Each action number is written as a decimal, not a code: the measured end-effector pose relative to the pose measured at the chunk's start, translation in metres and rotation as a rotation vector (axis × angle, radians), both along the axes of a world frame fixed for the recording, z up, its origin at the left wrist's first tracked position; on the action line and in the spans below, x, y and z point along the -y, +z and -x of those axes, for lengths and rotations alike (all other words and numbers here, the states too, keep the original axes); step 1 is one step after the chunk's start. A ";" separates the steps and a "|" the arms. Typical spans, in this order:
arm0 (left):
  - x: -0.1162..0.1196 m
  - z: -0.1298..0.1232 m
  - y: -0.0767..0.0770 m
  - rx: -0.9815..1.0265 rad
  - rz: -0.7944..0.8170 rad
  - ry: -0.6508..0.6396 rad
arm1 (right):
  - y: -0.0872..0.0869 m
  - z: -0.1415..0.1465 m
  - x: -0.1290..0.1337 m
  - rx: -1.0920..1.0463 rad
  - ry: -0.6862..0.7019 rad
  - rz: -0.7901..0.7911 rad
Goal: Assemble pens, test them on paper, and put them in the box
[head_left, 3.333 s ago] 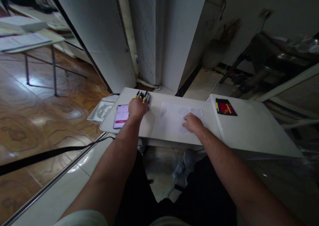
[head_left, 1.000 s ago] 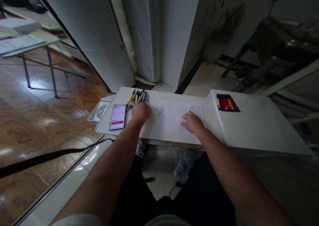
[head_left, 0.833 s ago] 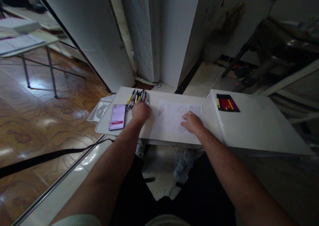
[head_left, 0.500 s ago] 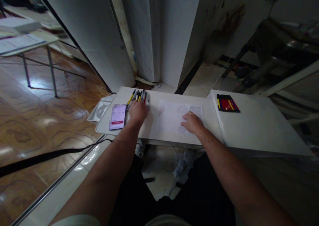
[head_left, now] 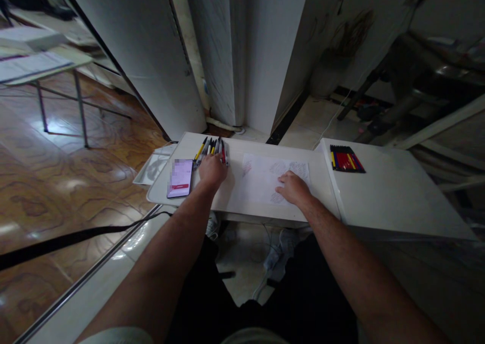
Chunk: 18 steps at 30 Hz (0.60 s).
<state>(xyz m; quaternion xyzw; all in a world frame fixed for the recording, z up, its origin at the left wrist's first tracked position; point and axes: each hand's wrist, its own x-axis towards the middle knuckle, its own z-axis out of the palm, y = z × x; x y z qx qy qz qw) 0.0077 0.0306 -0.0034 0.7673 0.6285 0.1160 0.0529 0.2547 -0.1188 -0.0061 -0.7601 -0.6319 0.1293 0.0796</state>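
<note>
Just beyond left hand (head_left: 212, 170), clustered pens (head_left: 209, 147)

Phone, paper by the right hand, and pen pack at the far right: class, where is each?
Phone (head_left: 181, 178): head view, on its lit screen.
Paper (head_left: 260, 182): head view, on a blank area.
Pen pack (head_left: 346, 159): head view, on the red barrels.

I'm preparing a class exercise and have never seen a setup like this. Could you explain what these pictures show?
There is no machine, only a person's bare hands, seen from one camera worn on the head, looking forward and down. On the white table lie a phone, loose pens and a scribbled paper; a pack of pens lies farther right. The left hand is at the loose pens, its grip hidden. The right hand rests on the paper, holding nothing visible.
</note>
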 end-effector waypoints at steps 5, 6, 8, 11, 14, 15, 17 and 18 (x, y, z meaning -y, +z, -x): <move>0.001 -0.002 0.000 -0.012 0.025 -0.017 | -0.001 0.000 0.000 -0.025 -0.023 0.002; 0.000 -0.002 0.000 -0.010 0.024 -0.018 | 0.000 0.000 0.000 -0.027 -0.027 0.003; 0.000 -0.003 -0.001 -0.009 0.017 0.000 | 0.000 0.000 0.000 -0.028 -0.026 0.007; 0.000 -0.004 0.000 -0.021 0.009 0.038 | 0.000 0.000 0.000 -0.015 0.001 0.006; 0.002 -0.007 0.003 -0.029 0.039 0.046 | -0.001 0.000 0.000 0.011 0.041 -0.010; 0.003 -0.008 0.004 -0.027 0.056 0.055 | -0.002 -0.001 0.000 0.018 0.049 -0.013; 0.004 -0.010 0.007 -0.025 0.094 0.067 | -0.005 -0.002 0.000 0.016 0.052 -0.022; 0.004 -0.011 0.008 -0.025 0.111 0.092 | -0.007 -0.003 0.000 0.009 0.070 -0.025</move>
